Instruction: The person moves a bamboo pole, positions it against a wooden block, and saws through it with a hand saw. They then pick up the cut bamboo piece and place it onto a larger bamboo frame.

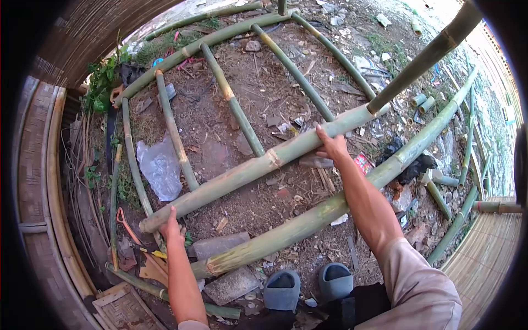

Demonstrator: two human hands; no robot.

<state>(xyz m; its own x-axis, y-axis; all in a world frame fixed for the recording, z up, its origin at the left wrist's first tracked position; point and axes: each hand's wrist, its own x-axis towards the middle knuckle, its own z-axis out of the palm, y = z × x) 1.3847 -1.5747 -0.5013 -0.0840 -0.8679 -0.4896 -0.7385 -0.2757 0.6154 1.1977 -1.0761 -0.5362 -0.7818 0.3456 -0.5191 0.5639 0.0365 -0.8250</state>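
Observation:
A thick green bamboo pole (231, 181) runs diagonally across the middle of the head view. My left hand (173, 228) grips it near its lower left end, thumb on top, the other fingers mostly hidden. Farther right, my right hand (331, 146) is closed around the near side of the same pole, fingers partly beneath it. Several thinner bamboo rungs, such as this rung (232, 104), join it to a far bamboo pole (220, 36), forming a ladder-like frame. An upright bamboo post (423, 52) rises from the pole's right end.
Another long bamboo pole (286, 231) lies under my right forearm. Concrete blocks (231, 286) and an orange-handled tool (126, 223) are at lower left. A clear plastic bag (159, 165) lies below the frame. My slippered feet (281, 289) stand at the bottom. A woven wall (33, 154) borders the left.

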